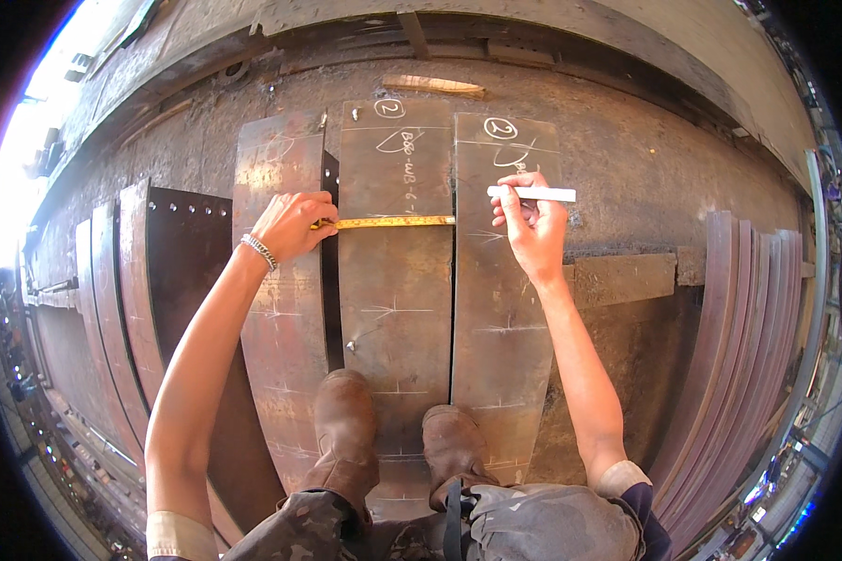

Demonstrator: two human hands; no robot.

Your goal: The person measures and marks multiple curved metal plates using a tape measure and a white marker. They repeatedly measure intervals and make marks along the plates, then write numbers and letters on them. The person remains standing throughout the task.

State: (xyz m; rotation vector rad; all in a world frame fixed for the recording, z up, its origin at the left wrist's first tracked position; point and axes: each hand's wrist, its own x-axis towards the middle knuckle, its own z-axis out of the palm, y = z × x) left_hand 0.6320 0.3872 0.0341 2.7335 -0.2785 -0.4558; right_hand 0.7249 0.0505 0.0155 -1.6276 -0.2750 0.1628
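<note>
My left hand point(297, 224) is closed on the end of a yellow tape measure point(393, 222), at the left edge of the middle steel plate point(393, 271). The tape's blade lies across that plate and reaches its right edge. Over the right steel plate point(507, 290), my right hand point(535, 224) pinches a white marking stick point(543, 194), held nearly level. White chalk lines, arrow marks and circled writing cover both plates. To the left lies another marked steel plate point(281, 374), across a dark gap from the middle one.
My boots point(344, 421) stand on the plates. More steel plates point(133, 280) lean at the left, and a stack of long steel strips point(734, 346) lies at the right. A piece of wood point(435, 86) sits beyond the plates, with a long steel beam point(515, 51) behind it.
</note>
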